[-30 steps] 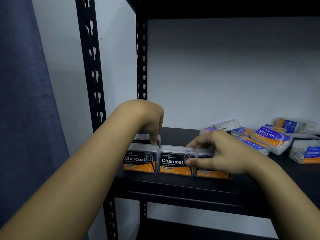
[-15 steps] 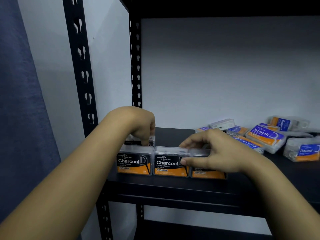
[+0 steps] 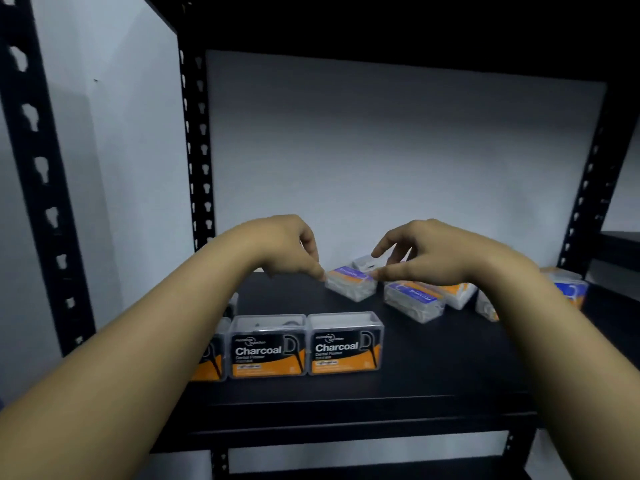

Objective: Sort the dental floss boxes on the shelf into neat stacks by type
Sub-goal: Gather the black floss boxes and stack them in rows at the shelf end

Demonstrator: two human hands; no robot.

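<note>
Hands meet over a black shelf (image 3: 433, 368) as I reach for a clear floss box with a purple-and-orange label (image 3: 350, 284), which lies tilted a little past the shelf's middle. My left hand (image 3: 287, 249) curls loosely, its fingertips at the box's left end; my right hand (image 3: 433, 252) is spread, thumb at the box's right end and the other fingers lifted above it. Motion blur keeps me from telling whether either hand truly grips the box or only touches it.

Along the front edge, toward the left corner, stand three Charcoal boxes in a row, side by side and upright: the right one (image 3: 345, 344), the middle one (image 3: 267, 347), and a third (image 3: 211, 358) mostly hidden behind my left forearm. Another clear box (image 3: 232, 304) sits just behind that row, largely covered.

Toward the right side of the shelf, loose boxes lie unstacked: a blue-labelled box (image 3: 414, 301) just beside the one I reach for, an orange-and-white one (image 3: 459, 294) behind it, and a blue-labelled one (image 3: 571, 289) near the right rear post, partly hidden by my right arm.
</note>
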